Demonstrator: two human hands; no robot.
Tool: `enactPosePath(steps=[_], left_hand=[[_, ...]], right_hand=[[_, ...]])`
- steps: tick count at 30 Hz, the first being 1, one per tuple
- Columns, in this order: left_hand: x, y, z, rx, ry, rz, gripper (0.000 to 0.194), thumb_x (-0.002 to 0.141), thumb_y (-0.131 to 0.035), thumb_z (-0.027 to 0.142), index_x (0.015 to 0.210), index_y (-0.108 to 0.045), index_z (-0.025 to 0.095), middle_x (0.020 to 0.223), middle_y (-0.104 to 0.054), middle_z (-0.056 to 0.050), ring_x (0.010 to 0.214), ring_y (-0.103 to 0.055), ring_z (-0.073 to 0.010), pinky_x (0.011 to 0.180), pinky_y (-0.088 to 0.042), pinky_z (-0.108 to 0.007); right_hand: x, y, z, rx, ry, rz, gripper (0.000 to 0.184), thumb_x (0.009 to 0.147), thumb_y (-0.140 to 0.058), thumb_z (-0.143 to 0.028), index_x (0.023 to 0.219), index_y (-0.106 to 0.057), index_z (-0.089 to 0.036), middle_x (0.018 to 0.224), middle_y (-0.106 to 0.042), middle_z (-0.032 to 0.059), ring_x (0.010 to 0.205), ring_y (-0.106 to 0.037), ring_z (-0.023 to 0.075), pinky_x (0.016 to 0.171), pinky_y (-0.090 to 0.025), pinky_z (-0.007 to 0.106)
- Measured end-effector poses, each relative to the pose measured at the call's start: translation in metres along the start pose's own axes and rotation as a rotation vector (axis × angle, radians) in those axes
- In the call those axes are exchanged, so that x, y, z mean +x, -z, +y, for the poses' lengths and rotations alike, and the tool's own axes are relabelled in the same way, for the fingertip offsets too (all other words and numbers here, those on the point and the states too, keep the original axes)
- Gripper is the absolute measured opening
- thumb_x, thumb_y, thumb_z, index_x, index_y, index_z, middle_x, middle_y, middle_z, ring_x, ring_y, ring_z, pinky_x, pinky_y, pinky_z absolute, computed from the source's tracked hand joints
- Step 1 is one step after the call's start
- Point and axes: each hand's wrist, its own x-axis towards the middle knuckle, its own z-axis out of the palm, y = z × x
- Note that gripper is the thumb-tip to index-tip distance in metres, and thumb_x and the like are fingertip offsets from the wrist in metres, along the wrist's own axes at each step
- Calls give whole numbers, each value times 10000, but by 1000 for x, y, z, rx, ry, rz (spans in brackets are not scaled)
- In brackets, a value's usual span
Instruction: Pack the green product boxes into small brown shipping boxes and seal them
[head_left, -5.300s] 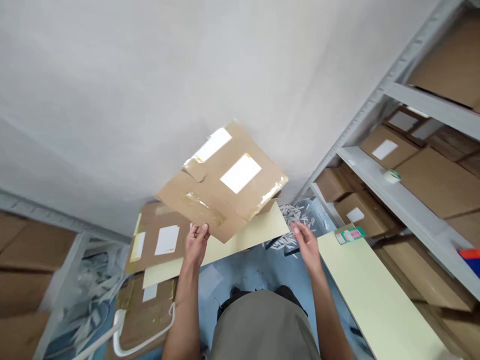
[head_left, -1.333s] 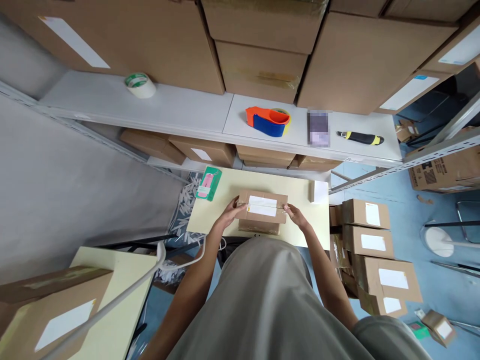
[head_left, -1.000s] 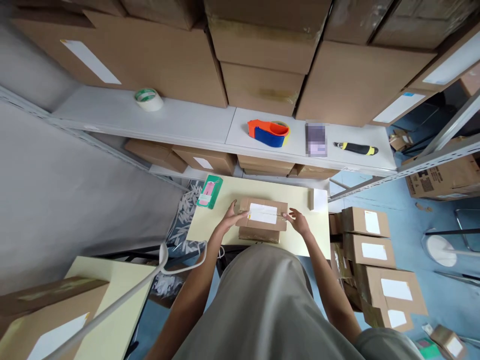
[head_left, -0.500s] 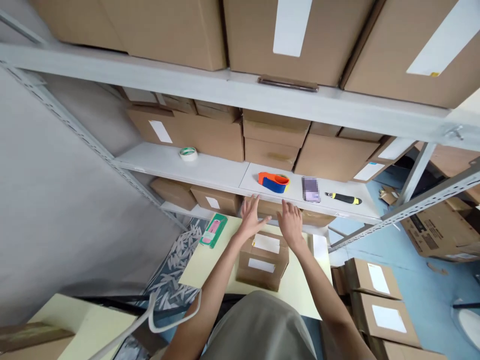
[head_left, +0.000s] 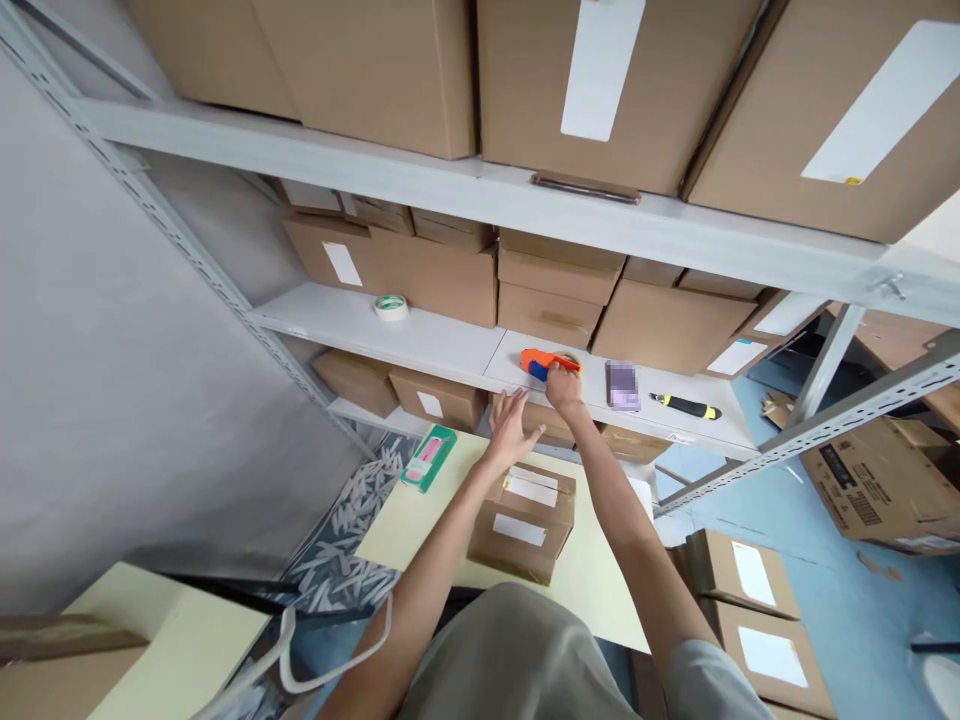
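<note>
My right hand (head_left: pixel 564 388) is closed around the orange and blue tape dispenser (head_left: pixel 534 366), which sits on the middle shelf. Part of a tape roll shows behind its orange side. Just left of it, my left hand (head_left: pixel 512 428) hovers below the shelf edge, fingers spread and holding nothing. Under my hands a cardboard box (head_left: pixel 523 515) with white labels stands on the pale yellow table (head_left: pixel 600 585); a seam crosses its upper label.
On the same shelf (head_left: pixel 457 345) lie a tape roll (head_left: pixel 391 308), a pixelated flat object (head_left: pixel 622 386) and a utility knife (head_left: pixel 685 406). A green box (head_left: pixel 428 458) lies at the table's left corner. Labelled cartons (head_left: pixel 750 575) are stacked at right; a white curved tube (head_left: pixel 289 650) rises at lower left.
I have turned from the other table to this one with the shelves. Both hands left the cardboard box and rose; my right hand has taken hold of the tape dispenser.
</note>
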Motion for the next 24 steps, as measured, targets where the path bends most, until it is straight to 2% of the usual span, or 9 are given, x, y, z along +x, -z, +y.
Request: enactPosePath(steps=[3, 6, 9, 12, 14, 17, 20, 24], left_hand=[[-24, -4, -11, -123, -11, -16, 651, 901, -786, 303, 1525, -617, 222, 1600, -632, -177, 1561, -526, -389, 1334, -348, -627], [-63, -7, -19, -306, 12, -29, 487, 981, -692, 341, 1449, -654, 211, 1446, -744, -154, 1391, -684, -311, 1268, -475, -525], [-109, -8, -23, -446, 115, 16, 353, 1032, -637, 428, 1299, -711, 210, 1322, -796, -131, 1281, -743, -274, 1200, -547, -466], [-149, -11, -27, -513, 235, -13, 360, 1010, -668, 527, 1150, -742, 204, 1218, -818, -128, 1173, -777, -274, 1116, -604, -447], [-170, -13, -28, -517, 293, -76, 381, 989, -691, 566, 1108, -754, 209, 1159, -827, -117, 1114, -787, -273, 1067, -625, -439], [-192, -17, -28, -510, 330, -150, 384, 988, -695, 577, 1086, -769, 213, 1130, -828, -105, 1079, -786, -265, 1037, -631, -423], [-202, -19, -24, -506, 327, -196, 370, 991, -698, 562, 1077, -772, 210, 1125, -823, -101, 1040, -783, -254, 1004, -634, -405], [-202, -13, -17, -488, 269, -246, 351, 1014, -674, 545, 1072, -768, 211, 1092, -801, -95, 996, -763, -238, 948, -623, -371]], right_hand=[[-23, -11, 14, 145, -14, 63, 439, 1065, -513, -156, 1486, -528, -33, 1335, -734, 295, 1266, -716, 351, 1106, -505, 427], [-72, -38, 31, 512, -12, 89, 442, 1047, -634, -360, 1408, -586, -109, 1207, -776, 217, 1095, -755, 365, 989, -573, 461], [-141, -75, 39, 1038, 35, -38, 493, 958, -734, -585, 1222, -664, -175, 1083, -794, 125, 955, -752, 306, 898, -613, 438], [-206, -106, 36, 1412, -62, -182, 595, 862, -811, -694, 1162, -687, -196, 1089, -804, 99, 958, -753, 269, 935, -626, 436], [-238, -119, 32, 1501, -167, -225, 651, 800, -864, -721, 1154, -698, -201, 1093, -812, 97, 974, -755, 267, 973, -624, 446], [-266, -127, 30, 1526, -246, -254, 709, 763, -891, -747, 1183, -716, -204, 1118, -818, 98, 1015, -753, 272, 1017, -615, 451], [-279, -127, 30, 1510, -235, -285, 701, 816, -846, -754, 1236, -722, -206, 1145, -810, 96, 1037, -743, 267, 1025, -606, 440], [-283, -125, 27, 1460, -195, -305, 685, 869, -753, -795, 1201, -716, -197, 1062, -788, 77, 978, -714, 252, 940, -607, 399]])
